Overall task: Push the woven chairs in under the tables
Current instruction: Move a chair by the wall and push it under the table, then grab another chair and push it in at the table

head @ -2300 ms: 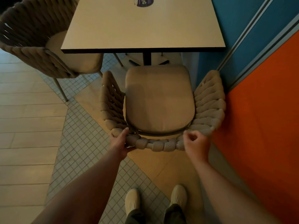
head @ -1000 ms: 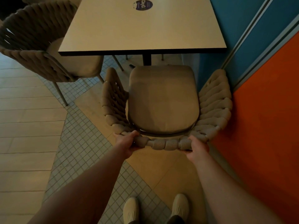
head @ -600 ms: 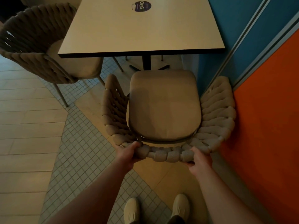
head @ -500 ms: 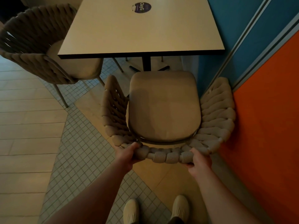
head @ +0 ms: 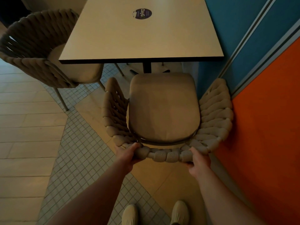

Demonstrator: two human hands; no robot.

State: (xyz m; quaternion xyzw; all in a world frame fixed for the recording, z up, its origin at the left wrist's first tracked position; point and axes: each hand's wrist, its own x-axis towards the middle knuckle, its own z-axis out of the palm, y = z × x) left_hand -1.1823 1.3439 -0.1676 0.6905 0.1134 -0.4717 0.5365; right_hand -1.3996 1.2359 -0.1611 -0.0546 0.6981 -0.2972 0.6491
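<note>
A beige woven chair (head: 164, 109) with a padded seat stands in front of me, facing a square pale table (head: 142, 34). The seat's front edge lies just short of the table's near edge. My left hand (head: 128, 155) grips the left part of the chair's woven back rim. My right hand (head: 198, 161) grips the right part of the same rim. A second woven chair (head: 40, 47) stands at the table's left side, its seat partly under the tabletop.
A blue and orange wall (head: 267, 88) runs close along the right, almost touching the chair's right arm. The table's dark pedestal (head: 146, 67) shows under the tabletop. Tiled floor (head: 29, 135) stretches to the left. My shoes (head: 179, 211) are at the bottom.
Both hands closed around the chair's back rim. The chair came slightly back toward me, away from the table, and turned a little toward the wall.
</note>
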